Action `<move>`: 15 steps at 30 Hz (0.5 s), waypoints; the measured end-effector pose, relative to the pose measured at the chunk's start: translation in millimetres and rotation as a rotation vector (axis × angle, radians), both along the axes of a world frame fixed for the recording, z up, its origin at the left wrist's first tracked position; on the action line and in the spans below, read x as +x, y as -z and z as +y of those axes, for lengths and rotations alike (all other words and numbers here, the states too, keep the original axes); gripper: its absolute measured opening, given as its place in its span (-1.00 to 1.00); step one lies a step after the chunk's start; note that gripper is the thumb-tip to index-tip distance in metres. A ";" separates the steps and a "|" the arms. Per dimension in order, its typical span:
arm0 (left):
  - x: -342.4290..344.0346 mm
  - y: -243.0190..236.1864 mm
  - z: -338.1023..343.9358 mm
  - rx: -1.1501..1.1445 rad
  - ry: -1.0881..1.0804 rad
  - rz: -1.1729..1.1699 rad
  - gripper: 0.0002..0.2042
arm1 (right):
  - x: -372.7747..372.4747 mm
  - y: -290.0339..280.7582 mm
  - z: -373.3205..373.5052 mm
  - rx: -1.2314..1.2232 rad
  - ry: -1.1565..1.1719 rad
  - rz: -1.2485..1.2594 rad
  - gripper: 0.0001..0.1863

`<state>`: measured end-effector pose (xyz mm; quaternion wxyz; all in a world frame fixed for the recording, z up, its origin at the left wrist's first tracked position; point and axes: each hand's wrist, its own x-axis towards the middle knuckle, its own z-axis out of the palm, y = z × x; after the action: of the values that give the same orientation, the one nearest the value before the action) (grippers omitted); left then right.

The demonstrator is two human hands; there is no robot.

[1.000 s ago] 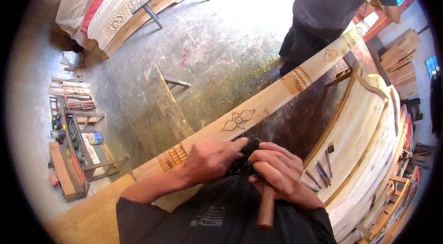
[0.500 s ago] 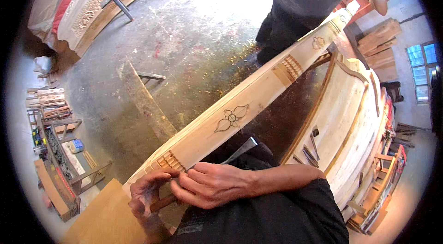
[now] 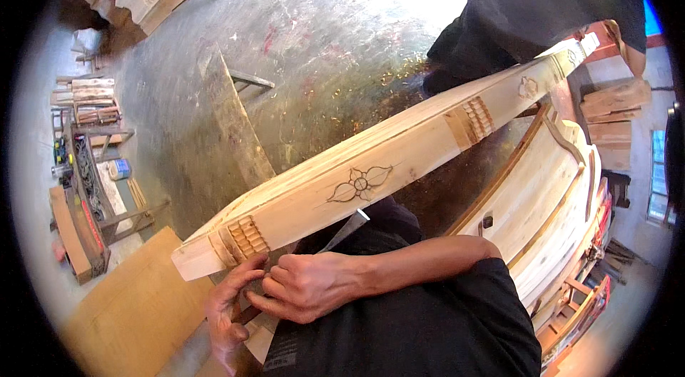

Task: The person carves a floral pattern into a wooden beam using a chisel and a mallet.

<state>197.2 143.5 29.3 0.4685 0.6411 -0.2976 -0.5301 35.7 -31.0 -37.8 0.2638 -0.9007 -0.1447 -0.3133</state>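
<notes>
left hand: fingers curled round a wooden tool handle, just under the beam's carved end
right hand: closed over the same tool, knuckles near the carving
beam: long pale carved wood, slanted across the lap
chisel: metal blade showed behind the right wrist
other person: stood at the beam's far end

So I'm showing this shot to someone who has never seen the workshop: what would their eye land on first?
Most likely the long pale carved wooden beam, running diagonally from lower left to upper right, with a flower motif cut at its middle. Below its near end, the left hand and right hand meet around a metal chisel. At upper right, another person in dark clothes stands by the beam's far end.
</notes>
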 end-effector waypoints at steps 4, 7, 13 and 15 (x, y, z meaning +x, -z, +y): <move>-15.6 0.7 1.7 -0.006 -0.086 0.141 0.12 | 0.1 13.4 1.2 0.082 -0.053 -0.040 -0.51; -14.9 0.1 -4.0 -0.012 -0.055 0.175 0.15 | -2.0 14.5 0.9 0.100 -0.065 -0.011 -0.52; -19.3 3.5 4.0 -0.006 -0.083 0.144 0.18 | -5.1 13.0 -1.0 0.148 -0.087 0.009 -0.54; -20.9 3.0 2.2 -0.005 -0.091 0.146 0.17 | -4.9 12.6 -1.9 0.139 -0.093 0.013 -0.54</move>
<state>176.3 145.7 26.3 0.5141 0.6123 -0.2345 -0.5530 30.7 -32.9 -50.3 0.3410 -0.8745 -0.1628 -0.3042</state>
